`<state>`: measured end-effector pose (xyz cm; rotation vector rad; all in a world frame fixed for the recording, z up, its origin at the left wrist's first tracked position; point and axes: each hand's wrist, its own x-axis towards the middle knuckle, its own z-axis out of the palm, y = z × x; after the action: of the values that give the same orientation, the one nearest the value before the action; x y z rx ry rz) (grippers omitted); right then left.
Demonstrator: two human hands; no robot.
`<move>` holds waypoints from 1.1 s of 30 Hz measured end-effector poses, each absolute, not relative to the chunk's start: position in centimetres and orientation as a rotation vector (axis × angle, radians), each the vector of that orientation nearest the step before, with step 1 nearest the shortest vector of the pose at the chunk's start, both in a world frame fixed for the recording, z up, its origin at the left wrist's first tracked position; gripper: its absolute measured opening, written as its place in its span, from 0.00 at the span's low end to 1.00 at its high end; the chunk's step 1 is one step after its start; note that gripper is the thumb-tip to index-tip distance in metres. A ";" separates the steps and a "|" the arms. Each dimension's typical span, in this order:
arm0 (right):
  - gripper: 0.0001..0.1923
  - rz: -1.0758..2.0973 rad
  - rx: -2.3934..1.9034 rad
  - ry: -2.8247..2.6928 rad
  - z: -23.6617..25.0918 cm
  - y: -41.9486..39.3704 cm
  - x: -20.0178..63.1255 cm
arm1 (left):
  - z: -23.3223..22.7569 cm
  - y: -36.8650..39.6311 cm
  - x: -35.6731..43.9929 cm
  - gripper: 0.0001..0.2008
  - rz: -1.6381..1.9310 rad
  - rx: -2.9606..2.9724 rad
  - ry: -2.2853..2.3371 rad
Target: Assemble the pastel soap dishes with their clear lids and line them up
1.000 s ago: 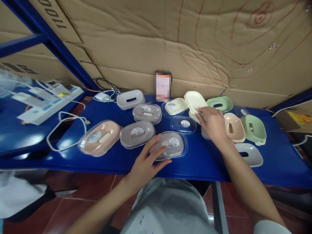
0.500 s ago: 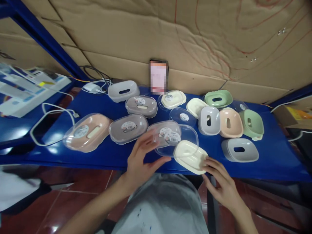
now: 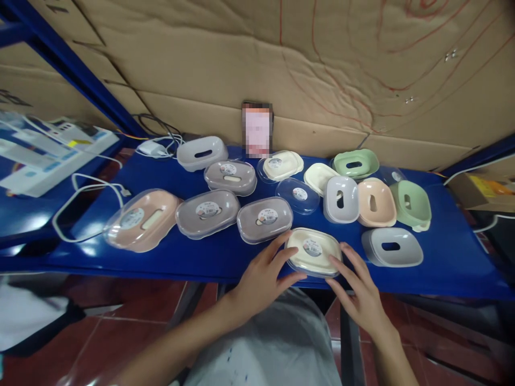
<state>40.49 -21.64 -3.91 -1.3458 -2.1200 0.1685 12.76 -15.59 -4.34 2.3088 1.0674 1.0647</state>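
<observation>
Near the table's front edge a cream soap dish tray (image 3: 330,245) lies with a clear lid (image 3: 311,247) over it, a round label on top. My left hand (image 3: 261,279) grips its left side, fingertips on the lid and thumb at the front edge. From the right, my right hand (image 3: 358,289) holds the other side, with fingers on top and thumb at the front. Just left of it is a grey-brown lidded soap dish (image 3: 251,228). An open pale grey soap dish base (image 3: 408,257) sits to the right.
More lidded dishes, one peach (image 3: 155,228), stand leftward. Behind are a loose clear lid (image 3: 298,206), a cream tray (image 3: 319,177) and open peach (image 3: 376,212) and green bases (image 3: 414,198). A phone (image 3: 257,128) leans against the cardboard (image 3: 193,69); a white cable (image 3: 60,214) lies left.
The clear lid has moved right, away from above the grey-brown dish, onto the cream tray. My left hand has come right with it, and both hands now hold the lidded tray.
</observation>
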 end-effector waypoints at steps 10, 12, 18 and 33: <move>0.28 0.010 -1.424 -1.863 -2.9 -19.8 40.7 | -3.9 -16.0 13.0 0.20 0.744 2.778 0.984; 0.27 0.000 -1.435 -1.833 -2.8 -19.4 40.6 | -3.5 -15.8 13.3 0.23 0.651 2.824 0.963; 0.22 -0.029 -1.506 -1.665 -2.6 -19.6 40.4 | -2.9 -15.6 13.5 0.25 0.554 2.806 1.001; 0.22 -0.222 -1.684 -1.886 -1.9 -14.0 40.0 | -3.2 -19.4 8.1 0.12 0.896 2.698 0.828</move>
<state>39.96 -13.98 -1.87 -1.6844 -1.8862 -0.2223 8.06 -19.39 -3.20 2.6985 0.8277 0.8957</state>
